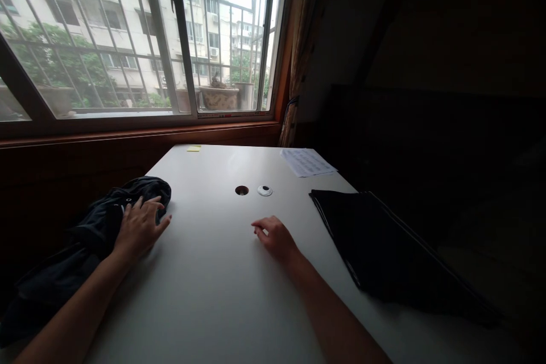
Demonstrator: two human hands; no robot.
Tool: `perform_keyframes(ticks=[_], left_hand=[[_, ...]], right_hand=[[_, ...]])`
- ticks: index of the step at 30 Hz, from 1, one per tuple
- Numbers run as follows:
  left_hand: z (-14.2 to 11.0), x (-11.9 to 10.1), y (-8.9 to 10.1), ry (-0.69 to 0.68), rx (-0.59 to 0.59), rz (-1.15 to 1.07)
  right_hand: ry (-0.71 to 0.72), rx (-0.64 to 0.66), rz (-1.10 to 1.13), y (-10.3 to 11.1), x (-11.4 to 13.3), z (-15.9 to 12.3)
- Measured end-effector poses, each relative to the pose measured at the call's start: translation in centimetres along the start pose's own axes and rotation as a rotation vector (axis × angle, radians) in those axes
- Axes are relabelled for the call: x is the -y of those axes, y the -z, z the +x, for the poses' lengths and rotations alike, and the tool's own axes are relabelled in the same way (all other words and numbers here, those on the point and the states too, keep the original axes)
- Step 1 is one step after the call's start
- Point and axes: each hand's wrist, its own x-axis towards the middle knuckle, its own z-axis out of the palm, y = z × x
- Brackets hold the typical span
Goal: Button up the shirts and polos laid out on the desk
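Observation:
My left hand (140, 223) rests on a crumpled dark blue garment (100, 213) at the table's left edge. Its fingers are spread over the cloth without gripping it. A small ring-shaped detail shows on the fabric near the fingertips. Over the middle of the white table (205, 290) is my right hand (274, 234), loosely bent, with a small gap between thumb and index finger and nothing seen in it. To its right lies a flat, folded black garment (396, 250), not touched by either hand.
Beyond my right hand, the tabletop has a round cable hole (242, 190) with its white cap (265, 190) beside it. Printed sheets (307, 162) lie at the far right, a yellow sticky note (194, 148) at the far left. A barred window (128, 40) and curtain (294, 68) stand behind.

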Motion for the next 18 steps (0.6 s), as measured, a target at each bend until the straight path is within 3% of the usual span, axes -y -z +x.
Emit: perform_keyframes(ticks=[4, 8, 12, 15, 18], left_hand=[[-0.5, -2.9, 1.2, -0.13, -0.099, -0.245], [-1.6, -6.2, 1.4, -0.276, -0.15, -0.428], [-2.6, -7.5, 0.4, -0.418, -0.011, -0.522], [-2.7, -7.2, -0.1, -0.486, 0.097, -0.567], [-2.4, -6.3, -0.3, -0.482, 0.119, -0.61]], right_hand=[[-0.074, -0.278, -0.234, 3.0, -2.7, 0.4], [-0.281, -0.487, -0.421, 7.2, -6.4, -0.1], [-0.501, -0.502, -0.515, 10.0, -8.9, -1.7], [-0.565, -0.498, -0.534, 10.4, -9.6, -2.9], [-0.626, -0.493, -0.554, 10.6, -9.9, -3.6]])
